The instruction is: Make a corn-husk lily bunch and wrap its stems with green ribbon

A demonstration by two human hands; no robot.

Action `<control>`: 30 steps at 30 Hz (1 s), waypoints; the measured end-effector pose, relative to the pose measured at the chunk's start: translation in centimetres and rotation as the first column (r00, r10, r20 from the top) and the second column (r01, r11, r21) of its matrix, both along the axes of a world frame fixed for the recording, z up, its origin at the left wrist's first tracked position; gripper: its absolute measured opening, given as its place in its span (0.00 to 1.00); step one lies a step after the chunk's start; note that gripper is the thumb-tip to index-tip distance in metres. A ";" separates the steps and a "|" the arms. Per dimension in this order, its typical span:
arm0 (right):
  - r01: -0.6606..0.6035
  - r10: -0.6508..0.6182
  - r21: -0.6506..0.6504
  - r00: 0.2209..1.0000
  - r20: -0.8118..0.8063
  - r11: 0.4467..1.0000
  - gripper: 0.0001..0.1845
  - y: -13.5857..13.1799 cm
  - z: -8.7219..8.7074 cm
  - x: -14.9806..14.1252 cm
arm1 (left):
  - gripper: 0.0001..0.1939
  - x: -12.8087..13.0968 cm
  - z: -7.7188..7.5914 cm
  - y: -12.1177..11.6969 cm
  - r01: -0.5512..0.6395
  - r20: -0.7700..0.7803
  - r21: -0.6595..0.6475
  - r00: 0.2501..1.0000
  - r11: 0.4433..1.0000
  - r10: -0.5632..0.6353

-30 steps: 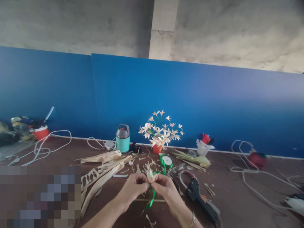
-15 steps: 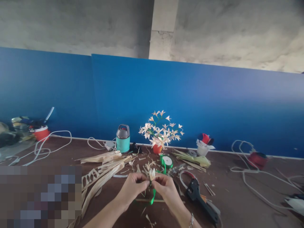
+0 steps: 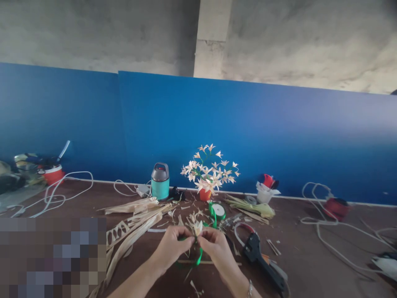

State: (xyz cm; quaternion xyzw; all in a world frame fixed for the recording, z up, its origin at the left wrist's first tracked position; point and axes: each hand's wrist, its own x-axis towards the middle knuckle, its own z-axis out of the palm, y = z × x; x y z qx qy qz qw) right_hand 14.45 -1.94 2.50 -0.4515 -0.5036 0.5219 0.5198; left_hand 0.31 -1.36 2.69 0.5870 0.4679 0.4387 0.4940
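A small cream flower point(image 3: 197, 228) made of dried husk stands upright between my two hands. My left hand point(image 3: 176, 245) pinches its base from the left, thumb and fingertips together. From the other side, my right hand point(image 3: 216, 246) is closed at the same spot, its thumb near the left one. The exact grip at the base is hidden by the fingers. A green ribbon point(image 3: 199, 258) hangs just below the fingertips. Behind the hands lies a ribbon spool point(image 3: 219, 211) with a white face, its green tape trailing toward them.
Dried husks point(image 3: 136, 225) spread on the left. A black glue gun point(image 3: 259, 256) lies right of my hands. Farther back stand a pot of husk flowers point(image 3: 205, 194), a teal lidded container point(image 3: 160, 188) and a white cup point(image 3: 263, 194). White cables point(image 3: 328, 248) loop on the right.
The flower has tipped slightly and sits a little lower between my fingers. Both hands keep nearly the same place, and the ribbon below them has shifted slightly.
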 end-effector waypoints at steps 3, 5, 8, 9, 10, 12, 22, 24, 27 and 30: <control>-0.024 0.023 -0.026 0.999 -0.026 0.999 0.04 -0.3 0.2 0.1 | 0.05 -0.1 0.0 0.1 -0.003 0.010 -0.008 1.000 1.000 0.003; -0.056 0.052 -0.053 0.997 -0.062 0.997 0.05 -0.6 0.5 0.2 | 0.05 -0.1 0.0 0.0 0.013 0.053 -0.033 0.999 0.999 -0.012; -0.151 0.133 -0.111 0.978 -0.159 0.982 0.06 -1.0 0.8 0.3 | 0.07 -0.1 0.0 -0.1 0.079 0.187 -0.113 0.981 0.990 -0.057; -0.187 0.158 -0.128 0.966 -0.204 0.974 0.06 -1.1 0.8 0.4 | 0.08 -0.1 0.0 -0.2 0.109 0.244 -0.144 0.967 0.984 -0.071; -0.219 0.179 -0.140 0.951 -0.251 0.966 0.06 -1.1 0.8 0.4 | 0.09 -0.1 0.0 -0.2 0.143 0.304 -0.171 0.949 0.975 -0.086; -0.271 0.212 -0.142 0.918 -0.334 0.952 0.07 -1.2 0.6 0.5 | 0.12 0.0 -0.1 -0.4 0.207 0.407 -0.208 0.907 0.956 -0.107; -0.388 0.272 -0.154 0.829 -0.489 0.909 0.09 -1.0 -0.1 0.9 | 0.15 0.2 -0.2 -0.8 0.307 0.449 -0.246 0.877 0.919 -0.172; -0.365 0.249 -0.169 0.845 -0.474 0.915 0.11 -1.0 0.0 0.8 | 0.14 0.1 -0.1 -0.8 0.305 0.406 -0.239 0.894 0.922 -0.191; -0.298 0.195 -0.194 0.885 -0.423 0.934 0.11 -0.9 0.0 0.7 | 0.12 0.0 0.3 -0.7 0.255 0.313 -0.206 0.932 0.945 -0.184; -0.232 0.146 -0.202 0.918 -0.370 0.951 0.11 -0.8 -0.1 0.5 | 0.09 0.0 0.7 -0.6 0.183 0.183 -0.137 0.971 0.974 -0.157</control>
